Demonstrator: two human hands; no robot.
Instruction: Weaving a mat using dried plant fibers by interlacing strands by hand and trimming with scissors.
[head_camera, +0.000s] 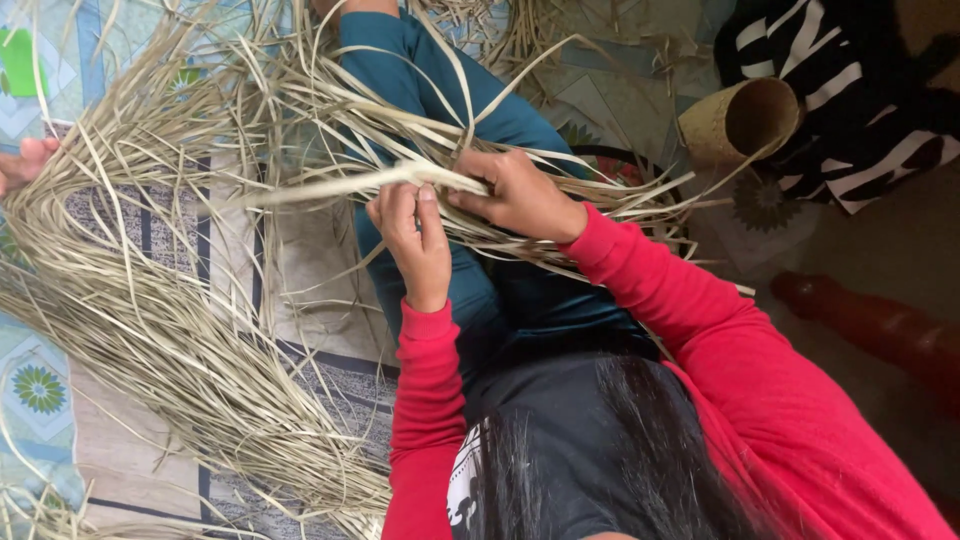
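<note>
My left hand (415, 235) and my right hand (515, 195) meet over my lap, both in red sleeves. Together they pinch one pale, flat dried leaf strip (340, 185) that sticks out to the left. The left thumb presses on the strip from below, while the right fingers close over its end. More thin dry strips (600, 200) fan out under and around both hands, across my teal trouser leg (480, 100).
A large heap of dry straw-coloured strips (150, 300) covers the patterned mat (40, 390) on the left. A small woven tube-shaped basket (745, 120) lies at upper right beside black-and-white striped cloth (850, 90). A red object (870, 325) lies right. Someone's fingers or toes (25, 160) show at the left edge.
</note>
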